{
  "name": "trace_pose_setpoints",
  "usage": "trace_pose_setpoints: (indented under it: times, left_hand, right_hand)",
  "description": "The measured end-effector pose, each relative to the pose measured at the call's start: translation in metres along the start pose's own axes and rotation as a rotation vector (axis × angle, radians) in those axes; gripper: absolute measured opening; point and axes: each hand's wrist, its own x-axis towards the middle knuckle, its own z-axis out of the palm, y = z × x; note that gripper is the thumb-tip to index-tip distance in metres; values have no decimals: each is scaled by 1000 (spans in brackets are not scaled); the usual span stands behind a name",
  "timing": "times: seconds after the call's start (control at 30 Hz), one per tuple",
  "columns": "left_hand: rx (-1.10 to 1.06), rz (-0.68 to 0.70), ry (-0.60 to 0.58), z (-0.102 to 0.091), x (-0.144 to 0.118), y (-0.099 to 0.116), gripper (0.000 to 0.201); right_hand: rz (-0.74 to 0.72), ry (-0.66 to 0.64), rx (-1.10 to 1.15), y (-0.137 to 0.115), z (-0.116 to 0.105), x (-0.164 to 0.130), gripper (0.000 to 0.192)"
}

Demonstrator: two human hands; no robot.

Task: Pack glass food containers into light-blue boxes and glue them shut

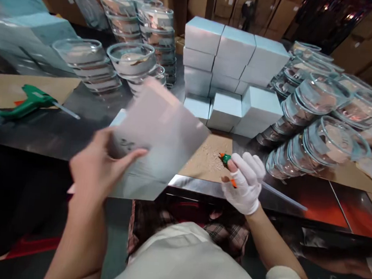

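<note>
Bare-skinned, my left hand (101, 162) grips a white box (160, 133) by its near left side, thumb laid across a face with dark marks. The box is tilted above the table edge, and its upper part is blurred. My right hand (244, 183) wears a white glove and is closed round a green glue gun with an orange tip (225, 157). Most of the gun is hidden in the fingers. A long translucent glue stick (283, 196) sticks out behind that hand. Beneath the gun's tip lies a cardboard sheet (200, 162) speckled with small bits.
Stacked white boxes (235, 46) stand at the back middle. Clear round containers (326, 138) lean in stacks on the right; more containers (130, 61) stand at the back left. Another green glue gun (33, 100) lies on cardboard at the left. Parts of other people show at both sides.
</note>
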Motion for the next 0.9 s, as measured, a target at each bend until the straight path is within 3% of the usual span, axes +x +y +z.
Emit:
trace_pose_setpoints:
  times: [0.1, 0.2, 0.27, 0.33, 0.43, 0.53, 0.6, 0.67, 0.7, 0.8, 0.83, 0.9]
  left_hand:
    - [-184, 382, -274, 17, -51, 29, 62]
    - [-232, 574, -313, 38, -88, 16, 43]
    - [-211, 661, -294, 47, -100, -5, 36]
    - [-220, 716, -347, 50, -105, -27, 35]
    - [-263, 763, -525, 54, -113, -45, 43]
    - [-273, 785, -720, 58, -127, -48, 73]
    - [-309, 724, -921, 56, -133, -49, 88]
    - [-363, 589, -1085, 49, -131, -51, 75]
    - [-381, 502, -1105, 44, -128, -53, 65]
    - [-441, 264, -928, 36, -119, -54, 57]
    - [-495, 205, -859, 38, -119, -51, 58]
    - [-669, 114, -774, 48, -129, -40, 59]
  right_hand:
    - [147, -43, 65, -37, 5, 2, 40]
    - [368, -172, 231, -32, 7, 4, 31]
    - [493, -401, 443, -22, 4, -6, 34]
    - [619, -722, 739, -17, 4, -24, 44]
    - [840, -1076, 1213, -23, 12, -60, 64]
    - [1108, -1161, 1508, -39, 22, -93, 82]
    - [1108, -1183, 1616, -45, 20, -107, 92]
    - [975, -1153, 1599, -43, 10, -115, 93]
    - [932, -1074, 1519, -41, 2, -118, 88]
    - [959, -542, 1064, -39, -12, -129, 69]
    - [959, -374, 908, -42, -11, -133, 73]
    - [925, -191, 702, -55, 0, -137, 97]
